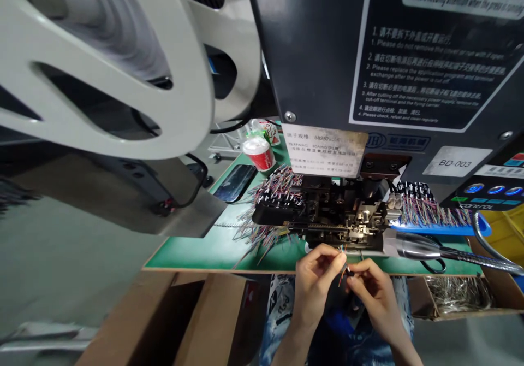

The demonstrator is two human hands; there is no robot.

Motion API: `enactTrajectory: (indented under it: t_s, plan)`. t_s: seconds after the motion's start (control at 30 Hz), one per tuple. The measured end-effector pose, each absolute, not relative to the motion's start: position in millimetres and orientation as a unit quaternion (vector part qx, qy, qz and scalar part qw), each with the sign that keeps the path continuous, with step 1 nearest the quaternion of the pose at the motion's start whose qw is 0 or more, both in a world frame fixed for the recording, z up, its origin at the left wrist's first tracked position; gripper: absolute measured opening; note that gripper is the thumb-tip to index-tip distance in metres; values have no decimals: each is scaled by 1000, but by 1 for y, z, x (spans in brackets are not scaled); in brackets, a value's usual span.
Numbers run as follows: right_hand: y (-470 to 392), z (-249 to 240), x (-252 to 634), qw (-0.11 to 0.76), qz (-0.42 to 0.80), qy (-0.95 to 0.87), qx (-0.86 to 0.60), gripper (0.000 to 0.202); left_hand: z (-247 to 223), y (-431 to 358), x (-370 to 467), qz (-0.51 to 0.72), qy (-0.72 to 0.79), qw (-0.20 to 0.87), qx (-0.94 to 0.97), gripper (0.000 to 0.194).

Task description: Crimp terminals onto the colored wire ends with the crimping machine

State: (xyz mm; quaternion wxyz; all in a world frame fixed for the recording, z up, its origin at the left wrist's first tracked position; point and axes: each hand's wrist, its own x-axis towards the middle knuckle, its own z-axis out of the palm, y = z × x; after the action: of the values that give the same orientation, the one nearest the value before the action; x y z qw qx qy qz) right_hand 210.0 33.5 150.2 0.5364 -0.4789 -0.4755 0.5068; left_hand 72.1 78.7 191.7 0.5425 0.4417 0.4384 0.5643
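Just in front of the crimping press (356,226), my left hand (317,276) pinches the thin coloured wires (343,250) of a small wire harness between thumb and forefinger. My right hand (374,289) closes its thumb and forefinger on the dark end (349,272) of the same harness. Orange strands hang down between the two hands. Both hands are at the front edge of the green table, below the lit die area. Fingers hide part of the harness.
Bundles of wire harnesses (270,213) lie left of the press; more rest in a blue tray (442,228) at right. A lamp (417,246) juts in from the right. A phone (235,183) and red cup (258,153) stand behind. Cardboard boxes (208,317) sit below.
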Motion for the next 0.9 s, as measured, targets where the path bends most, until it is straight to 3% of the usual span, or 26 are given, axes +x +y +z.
enactTrajectory:
  t_s: [0.3,0.5,0.77,0.9]
  plan:
    - [32,155,209,541,465,-505,-486,26,188,70,64,508,407,600,465,19]
    - [34,158,213,519,389,-581,-492,19,179,75,57,533,397,534,522,16]
    - [39,190,252,364,298,-780,-412,28,213,83,40,339,372,460,732,14]
    - [36,188,252,388,336,-735,-443,21,213,83,46,385,357,454,720,15]
